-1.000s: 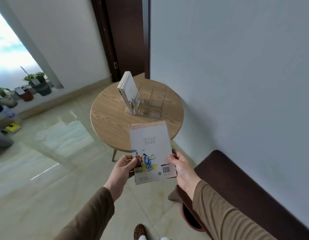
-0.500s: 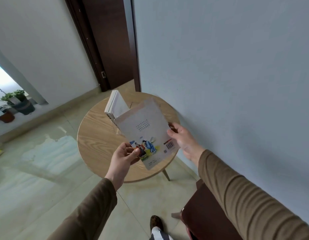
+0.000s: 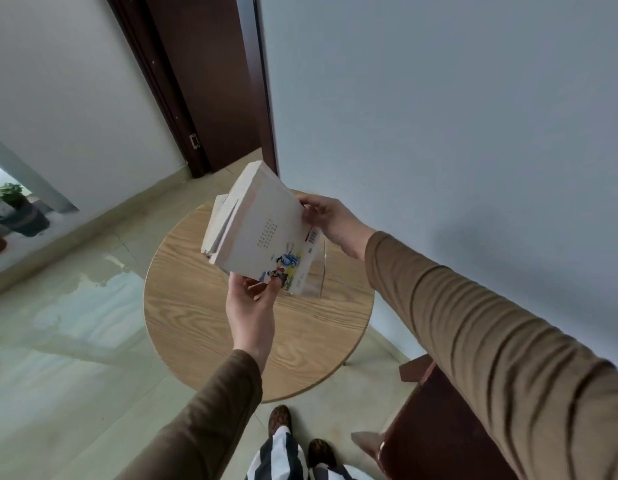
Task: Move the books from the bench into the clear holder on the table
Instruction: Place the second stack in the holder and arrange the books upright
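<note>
I hold a pale paperback book (image 3: 262,233) with a small coloured picture on its cover, tilted above the round wooden table (image 3: 196,320). My left hand (image 3: 252,303) pinches its lower corner; my right hand (image 3: 330,220) grips its right edge near the barcode. Below the book stands the clear holder (image 3: 316,275), mostly hidden by it, with only its right end showing. Another pale book (image 3: 215,220) leans in the holder's left end, just behind the held one. The dark wooden bench (image 3: 439,427) is at the lower right.
A blue-grey wall runs close along the table's right side. A dark door (image 3: 210,81) stands behind the table. Potted plants (image 3: 16,213) sit on a ledge at far left. My shoes (image 3: 279,415) stand on glossy tiled floor just before the table.
I have stepped closer to the table. Both hands have carried the book up and forward over the holder, tilting it more upright beside the book that stands there.
</note>
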Available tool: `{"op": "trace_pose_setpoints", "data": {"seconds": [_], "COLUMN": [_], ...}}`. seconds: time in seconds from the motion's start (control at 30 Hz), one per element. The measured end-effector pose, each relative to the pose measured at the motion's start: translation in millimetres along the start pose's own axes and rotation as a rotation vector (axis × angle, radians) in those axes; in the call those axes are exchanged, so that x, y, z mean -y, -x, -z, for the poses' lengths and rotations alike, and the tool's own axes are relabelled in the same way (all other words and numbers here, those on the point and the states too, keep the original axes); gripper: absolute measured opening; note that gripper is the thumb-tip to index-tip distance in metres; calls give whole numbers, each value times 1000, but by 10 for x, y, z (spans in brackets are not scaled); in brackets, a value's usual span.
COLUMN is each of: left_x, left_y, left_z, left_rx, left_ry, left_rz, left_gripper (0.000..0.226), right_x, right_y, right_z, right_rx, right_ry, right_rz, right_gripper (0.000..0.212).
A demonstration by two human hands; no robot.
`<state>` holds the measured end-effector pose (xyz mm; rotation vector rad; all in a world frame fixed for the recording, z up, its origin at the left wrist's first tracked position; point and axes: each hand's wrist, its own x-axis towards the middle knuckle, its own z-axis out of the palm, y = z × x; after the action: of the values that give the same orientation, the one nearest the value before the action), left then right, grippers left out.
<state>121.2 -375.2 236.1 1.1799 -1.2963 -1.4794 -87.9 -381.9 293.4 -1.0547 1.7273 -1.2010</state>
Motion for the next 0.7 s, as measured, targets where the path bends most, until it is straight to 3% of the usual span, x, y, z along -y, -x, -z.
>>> {"op": "trace_pose_setpoints", "data": {"seconds": [0.1, 0.53, 0.7], "left_x": [108, 571, 643], "left_y": [-67, -132, -139], "left_z": [-97, -447, -589], "left_rx": [-35, -23, -90], "left_ry": [-1, 3, 34], "left_rz": [4, 133, 170], "left_gripper": [38, 41, 46], "right_x": [-66, -468, -621], "right_y": [-226, -619, -789], "right_z": [-11, 138, 140], "right_rx": [25, 168, 204], "right_ry": [101, 332, 277], "right_rz": [-17, -73, -101], "right_gripper": [39, 29, 31]}}
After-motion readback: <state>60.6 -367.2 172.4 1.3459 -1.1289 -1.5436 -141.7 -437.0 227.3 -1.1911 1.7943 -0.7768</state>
